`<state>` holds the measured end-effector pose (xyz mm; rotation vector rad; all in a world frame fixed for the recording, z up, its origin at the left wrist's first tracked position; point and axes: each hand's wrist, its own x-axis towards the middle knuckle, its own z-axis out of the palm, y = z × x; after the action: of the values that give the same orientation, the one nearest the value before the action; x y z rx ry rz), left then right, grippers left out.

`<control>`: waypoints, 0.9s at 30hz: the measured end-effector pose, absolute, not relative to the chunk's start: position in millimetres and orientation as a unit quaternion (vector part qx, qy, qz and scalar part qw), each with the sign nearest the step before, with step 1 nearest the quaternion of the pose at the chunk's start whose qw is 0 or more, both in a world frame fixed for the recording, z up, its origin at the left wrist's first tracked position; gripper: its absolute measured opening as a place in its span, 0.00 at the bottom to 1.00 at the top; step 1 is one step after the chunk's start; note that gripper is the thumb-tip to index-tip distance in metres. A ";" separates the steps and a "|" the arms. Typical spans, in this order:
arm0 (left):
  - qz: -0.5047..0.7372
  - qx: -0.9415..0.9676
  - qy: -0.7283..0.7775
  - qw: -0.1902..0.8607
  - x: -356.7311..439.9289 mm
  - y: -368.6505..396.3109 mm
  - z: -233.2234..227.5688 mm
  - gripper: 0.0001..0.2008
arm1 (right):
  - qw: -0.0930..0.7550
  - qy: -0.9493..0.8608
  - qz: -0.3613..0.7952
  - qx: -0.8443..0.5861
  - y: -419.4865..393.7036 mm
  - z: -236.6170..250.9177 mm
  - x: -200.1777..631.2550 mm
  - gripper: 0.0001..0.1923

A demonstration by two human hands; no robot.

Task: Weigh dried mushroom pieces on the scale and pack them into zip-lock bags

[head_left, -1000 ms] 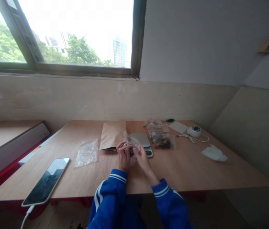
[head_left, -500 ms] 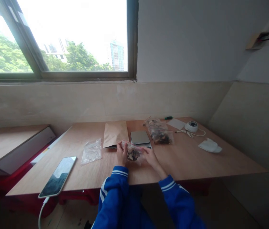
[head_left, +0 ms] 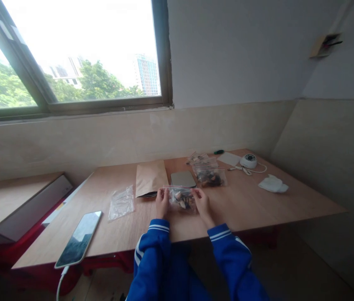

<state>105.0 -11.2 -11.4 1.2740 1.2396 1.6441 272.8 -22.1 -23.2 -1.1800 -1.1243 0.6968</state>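
Note:
A clear zip bag (head_left: 182, 201) with dark and pale dried pieces inside is held low over the table's near side. My left hand (head_left: 162, 202) pinches its top left corner, and my right hand (head_left: 202, 204) pinches the top right. The bag's red-edged zip strip runs level between them. Just beyond it lies a flat square device like a small scale (head_left: 183, 179), its front edge hidden by the bag. To the left of that rests a brown paper bag (head_left: 150, 179), its dark mouth toward me.
Several filled zip bags (head_left: 210, 177) lie behind on the right. Farther right are a white dome camera (head_left: 248, 161) with its cable and a crumpled white tissue (head_left: 273, 183). An empty clear bag (head_left: 121, 203) and a plugged-in phone (head_left: 79, 239) lie left.
My right hand has shifted to the bag's top right corner, and the bag is now spread flatter and more level. The head view has tilted and turned slightly.

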 end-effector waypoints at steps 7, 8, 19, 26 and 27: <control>0.620 0.478 0.474 0.402 103.8 -13.5 -10.5 0.21 | 0.641 -0.469 0.312 -0.521 -20.6 -28.5 279.4 0.23; 0.621 0.473 0.476 0.404 103.0 -13.7 -10.6 0.21 | 0.640 -0.469 0.329 -0.512 -20.9 -29.6 279.1 0.23; 0.620 0.461 0.465 0.433 102.7 -16.8 -6.9 0.21 | 0.658 -0.471 0.307 -0.500 -28.8 -26.2 282.6 0.23; 0.534 0.610 0.453 0.371 106.2 -21.5 -6.7 0.17 | 0.645 -0.567 0.051 -0.509 -37.6 -23.0 280.9 0.18; 0.541 0.612 0.453 0.358 106.0 -21.9 -6.7 0.17 | 0.642 -0.575 0.039 -0.505 -39.6 -21.6 280.0 0.17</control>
<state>106.0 -21.9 -6.7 1.5789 1.1677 1.3957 280.0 -39.6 -21.6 -1.1519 -1.3109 0.0899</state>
